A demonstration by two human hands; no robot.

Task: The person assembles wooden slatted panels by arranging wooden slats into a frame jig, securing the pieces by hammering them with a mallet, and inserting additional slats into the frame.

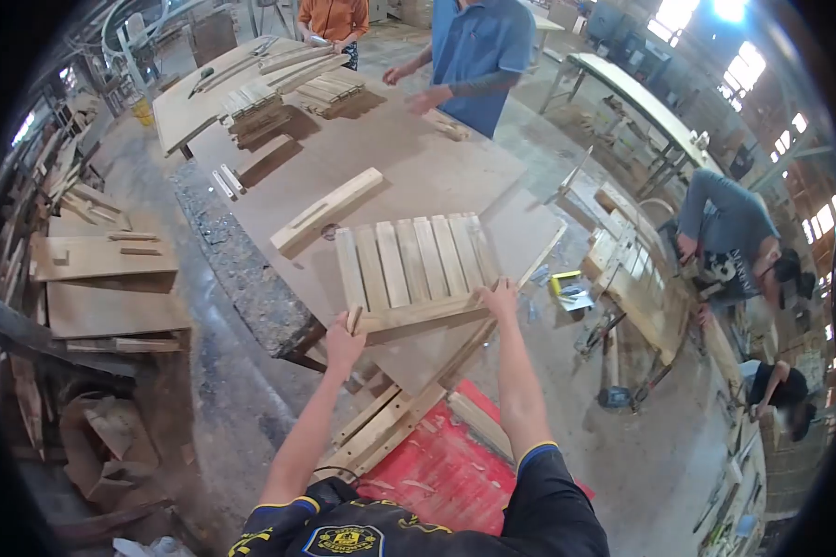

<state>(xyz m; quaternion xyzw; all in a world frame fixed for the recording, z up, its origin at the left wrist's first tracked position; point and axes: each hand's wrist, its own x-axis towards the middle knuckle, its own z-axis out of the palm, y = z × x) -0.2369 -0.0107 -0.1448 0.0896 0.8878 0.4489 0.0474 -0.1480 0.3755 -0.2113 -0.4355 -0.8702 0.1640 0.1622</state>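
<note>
A slatted wooden panel [424,262] lies on the large work table, its several pale slats pointing away from me. A wooden rail [420,318] runs across their near ends. My left hand [346,345] is closed at the rail's left end, where a short wooden piece [354,319] sticks up by the fingers. At the right end, my right hand [500,301] grips the rail, thumb and fingers around its corner. Just beyond the slats lies a loose wooden bar [328,213] with a groove or slot in it.
Slat stacks [330,91] stand farther back on the table [381,139]. A person in blue [481,65] works at its far side, another in orange [334,17] behind. On the right, a person in grey [729,227] bends over a bench. A red surface [446,469] with timber is below me.
</note>
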